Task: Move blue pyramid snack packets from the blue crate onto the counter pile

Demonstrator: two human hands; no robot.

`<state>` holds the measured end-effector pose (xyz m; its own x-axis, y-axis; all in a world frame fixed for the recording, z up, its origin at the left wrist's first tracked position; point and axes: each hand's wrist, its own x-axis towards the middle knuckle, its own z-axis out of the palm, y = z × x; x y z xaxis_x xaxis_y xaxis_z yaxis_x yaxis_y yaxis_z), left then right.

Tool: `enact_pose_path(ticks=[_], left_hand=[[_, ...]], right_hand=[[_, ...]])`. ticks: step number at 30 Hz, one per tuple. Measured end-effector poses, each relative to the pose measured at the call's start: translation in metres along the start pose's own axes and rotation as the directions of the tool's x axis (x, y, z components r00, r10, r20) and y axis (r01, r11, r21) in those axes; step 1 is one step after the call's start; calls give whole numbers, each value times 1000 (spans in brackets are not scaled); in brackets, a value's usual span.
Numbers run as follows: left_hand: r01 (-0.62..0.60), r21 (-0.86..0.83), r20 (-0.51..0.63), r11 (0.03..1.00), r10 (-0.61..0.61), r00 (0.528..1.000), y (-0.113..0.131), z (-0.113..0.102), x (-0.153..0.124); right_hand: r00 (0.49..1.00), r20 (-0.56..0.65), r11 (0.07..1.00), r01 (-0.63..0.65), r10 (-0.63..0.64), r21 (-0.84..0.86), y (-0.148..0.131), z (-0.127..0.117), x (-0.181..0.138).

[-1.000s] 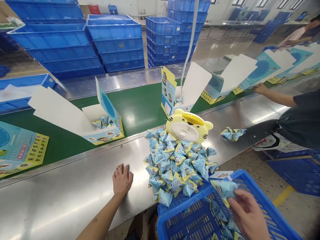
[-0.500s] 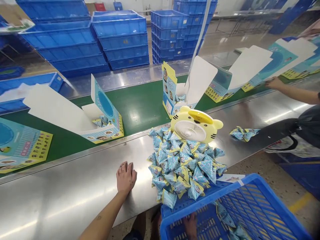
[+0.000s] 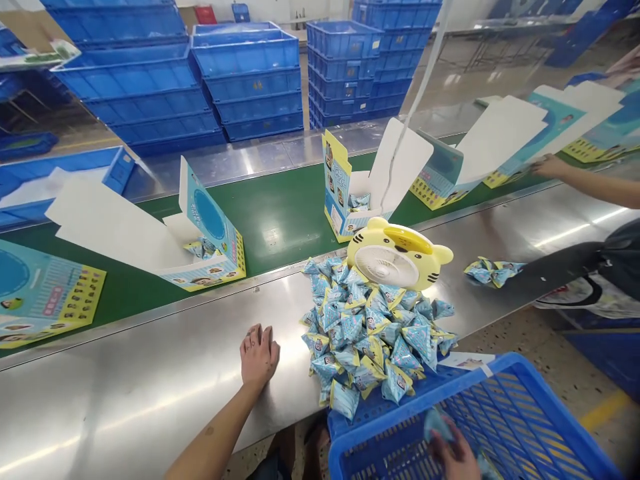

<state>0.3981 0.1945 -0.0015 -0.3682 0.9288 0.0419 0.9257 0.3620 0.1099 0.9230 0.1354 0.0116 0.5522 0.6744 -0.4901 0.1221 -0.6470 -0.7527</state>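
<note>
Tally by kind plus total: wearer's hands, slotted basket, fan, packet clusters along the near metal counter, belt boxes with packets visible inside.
Hands: 2
Slotted basket: 1
Fan: 1
Packet clusters: 2
Boxes with packets visible: 2
Total: 8

One pale-blue packet (image 3: pixel 435 424) (blurred) sits in the right-hand fingers (image 3: pixel 442 445).

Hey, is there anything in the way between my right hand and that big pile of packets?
Yes: the rim of the blue basket runs between them. Your right hand, holding a blurred blue packet, shows inside that rim; the packet pile lies beyond it. I see nothing else in the way.
</note>
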Motion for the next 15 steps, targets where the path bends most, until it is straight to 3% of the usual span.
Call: enact_pose_path(ticks=[2,4,7,9,10,12,15], left_hand=[[-7,6,-8,1000,8,1000,0,1,0],[-16,14,-8,1000,16,1000,-1,1,-1],[-17,25,-19,1000,18,1000,-2,2,-1],[-16,30,-27,999,16,1000,-3,2,-1],[-14,30,-27,999,15,1000,-3,3,-1],[-13,26,-23,1000,13,1000,-2,3,-1],[-12,6,-18,1000,12,1000,-1,3,-1]], right_hand=[[996,-91,981,26,-9,190,-51,-19,-16],[992,-105,923,109,-75,369,-112,-23,-34],[974,-46,883,223,-224,414,-195,-6,-51],[921,6,843,354,-390,405,-221,8,-50],[896,-15,818,412,-444,401,-220,13,-47],[888,-143,801,456,-436,388,-189,19,-38],[938,-286,915,279,-195,291,-96,32,-32]])
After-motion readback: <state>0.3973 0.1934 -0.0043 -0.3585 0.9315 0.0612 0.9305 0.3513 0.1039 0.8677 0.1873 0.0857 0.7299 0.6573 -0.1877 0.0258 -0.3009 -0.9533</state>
